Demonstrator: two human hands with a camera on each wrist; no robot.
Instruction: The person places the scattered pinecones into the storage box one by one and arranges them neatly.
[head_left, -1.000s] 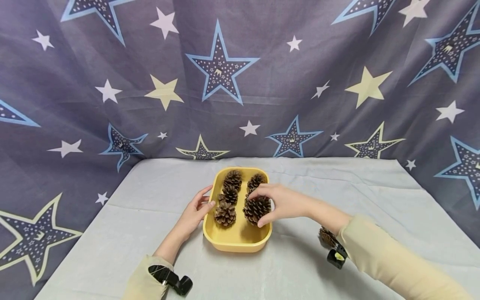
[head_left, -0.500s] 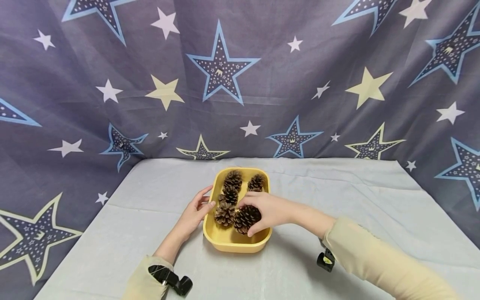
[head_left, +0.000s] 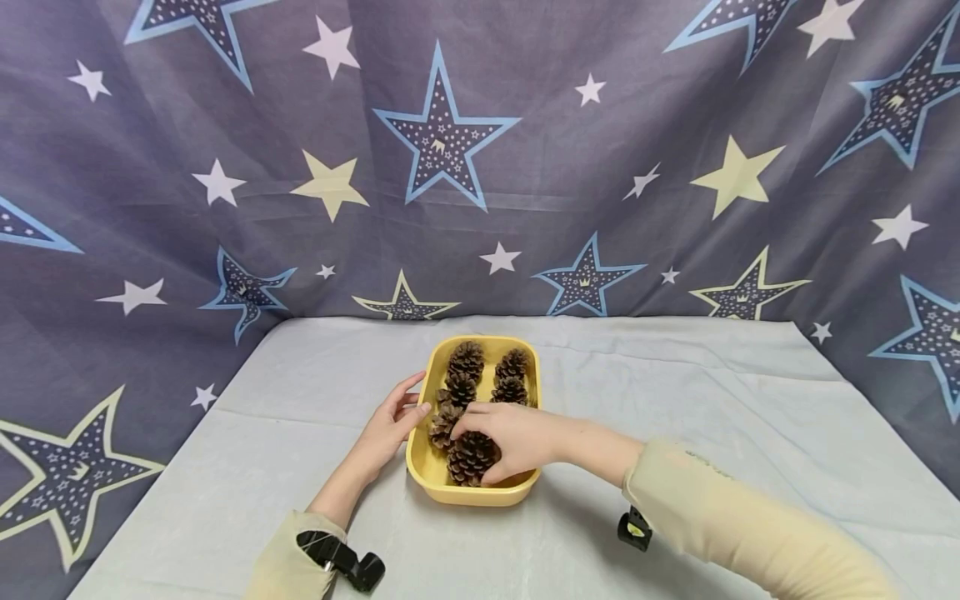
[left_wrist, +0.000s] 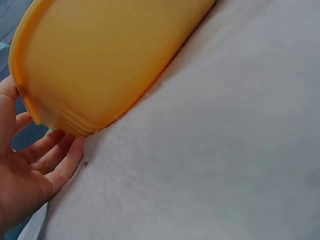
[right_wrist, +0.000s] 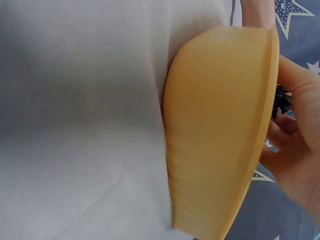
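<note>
A yellow plastic tub [head_left: 472,495] with rounded corners sits on the cloth-covered table. My left hand [head_left: 387,431] holds its left side, thumb over the rim and fingers along the outer wall; the left wrist view shows these fingers [left_wrist: 65,160] against the tub. Inside the tub, my right hand [head_left: 517,437] grips a large brown pine cone [head_left: 471,460] at the near end. A column of pine cones [head_left: 467,361] lines the tub's left side, the nearest partly covered by my right fingers. Two more cones [head_left: 512,367] lie along the far right side.
Pale grey cloth [head_left: 315,367] covers the table around the tub. Behind it hangs a dark curtain [head_left: 525,175] with a star pattern. A black wrist camera [head_left: 348,560] sticks out from the left sleeve, and another camera [head_left: 634,530] hangs below the right sleeve.
My right hand has moved the large pine cone leftward and toward me inside the tub, uncovering the far right cones. The left hand and the tub have stayed put.
</note>
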